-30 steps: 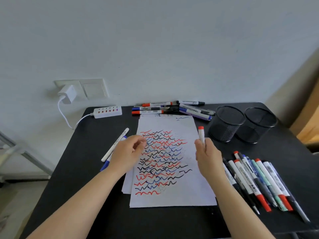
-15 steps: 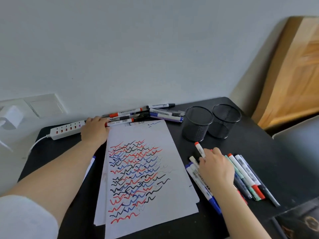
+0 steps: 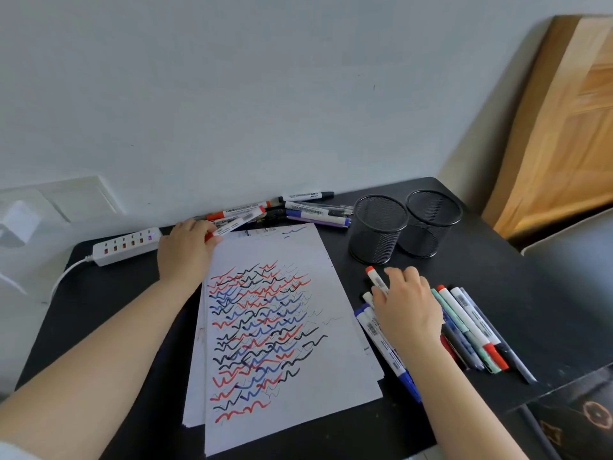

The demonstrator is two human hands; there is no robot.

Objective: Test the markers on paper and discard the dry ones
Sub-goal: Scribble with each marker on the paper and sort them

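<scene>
A stack of white paper (image 3: pixel 331 327) covered in red, blue and black squiggles lies mid-table. My left hand (image 3: pixel 185 250) reaches to the back pile of markers (image 3: pixel 298 210) and grips a white red-capped marker (image 3: pixel 234 224) at its near end, lifting it aslant over the paper's top edge. My right hand (image 3: pixel 406 310) rests over the row of markers (image 3: pixel 471 327) on the right, fingers spread and relaxed. A red-tipped marker (image 3: pixel 376 277) lies at its thumb side among the row. Blue-capped markers (image 3: pixel 388 350) lie just left of the wrist.
Two black mesh pen cups (image 3: pixel 379 230) (image 3: pixel 431 224) stand empty behind the right row. A white power strip (image 3: pixel 122 245) with its cable sits at the back left by the wall. A wooden door (image 3: pixel 564 127) is at the right.
My left hand left the paper, reached the back pile and took hold of a red-capped marker. My right hand lowered its red-tipped marker into the right row. The view swung right.
</scene>
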